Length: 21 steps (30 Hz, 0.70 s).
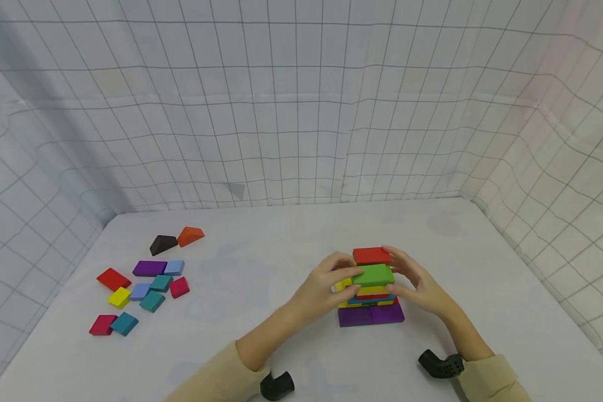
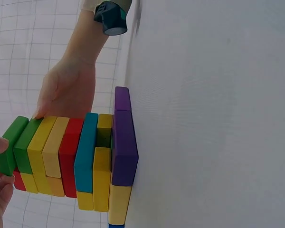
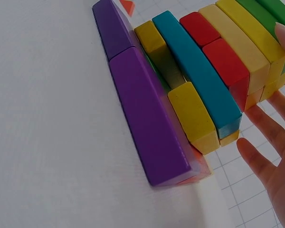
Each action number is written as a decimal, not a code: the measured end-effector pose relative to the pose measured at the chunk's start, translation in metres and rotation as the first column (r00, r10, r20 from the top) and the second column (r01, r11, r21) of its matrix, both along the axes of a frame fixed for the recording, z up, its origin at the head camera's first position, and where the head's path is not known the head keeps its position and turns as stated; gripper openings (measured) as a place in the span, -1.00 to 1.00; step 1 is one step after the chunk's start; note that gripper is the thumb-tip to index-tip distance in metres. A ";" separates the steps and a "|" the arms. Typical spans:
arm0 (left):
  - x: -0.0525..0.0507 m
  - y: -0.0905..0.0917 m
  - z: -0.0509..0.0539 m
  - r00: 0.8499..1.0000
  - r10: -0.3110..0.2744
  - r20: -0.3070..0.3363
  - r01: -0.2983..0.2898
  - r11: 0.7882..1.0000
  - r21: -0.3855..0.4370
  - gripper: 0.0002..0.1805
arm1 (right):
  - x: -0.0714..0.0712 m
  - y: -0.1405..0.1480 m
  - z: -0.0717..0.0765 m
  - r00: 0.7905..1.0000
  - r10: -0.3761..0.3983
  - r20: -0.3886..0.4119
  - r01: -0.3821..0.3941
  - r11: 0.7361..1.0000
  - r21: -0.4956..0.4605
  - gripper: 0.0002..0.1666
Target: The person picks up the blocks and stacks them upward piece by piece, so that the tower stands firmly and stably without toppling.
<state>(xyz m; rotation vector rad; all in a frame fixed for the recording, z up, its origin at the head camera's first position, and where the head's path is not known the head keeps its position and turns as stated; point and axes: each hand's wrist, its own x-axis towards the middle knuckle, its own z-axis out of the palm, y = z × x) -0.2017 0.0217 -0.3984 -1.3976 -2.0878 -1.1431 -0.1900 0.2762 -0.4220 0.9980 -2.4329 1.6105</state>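
A stack of coloured wooden blocks stands on the table, with two purple blocks (image 1: 355, 317) along its front base. Above the base are yellow blocks (image 3: 194, 114), a teal block (image 2: 86, 152), red blocks (image 3: 225, 57) and a tan block (image 2: 56, 147). My left hand (image 1: 326, 285) pinches a green block (image 1: 374, 275) by its left end at the stack's top. Another green block (image 2: 26, 146) lies just beneath it. My right hand (image 1: 422, 285) is spread along the stack's right side, its thumb touching near the lower green block. Behind the held block shows a red block (image 1: 371, 255).
Loose blocks lie on the table's left, among them a purple block (image 1: 149, 268), a yellow block (image 1: 119, 297) and a teal block (image 1: 124, 323). Farther back are a black block (image 1: 163, 244) and an orange block (image 1: 190, 235). A gridded white curtain (image 1: 301, 111) surrounds the table.
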 end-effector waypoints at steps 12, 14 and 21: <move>-0.001 0.008 0.003 0.980 0.123 -0.155 -0.135 0.989 -0.065 -0.73 | 0.000 0.003 0.005 1.000 0.001 -0.027 -0.001 1.000 0.013 -0.15; -0.002 0.008 0.004 0.980 0.125 -0.157 -0.137 0.988 -0.070 -0.73 | 0.000 0.003 0.007 1.000 -0.004 -0.017 0.004 1.000 0.014 -0.15; -0.004 0.008 0.005 0.987 0.088 -0.136 -0.098 0.993 -0.065 -0.72 | -0.001 0.003 0.011 0.999 0.000 -0.052 0.001 1.000 0.023 -0.18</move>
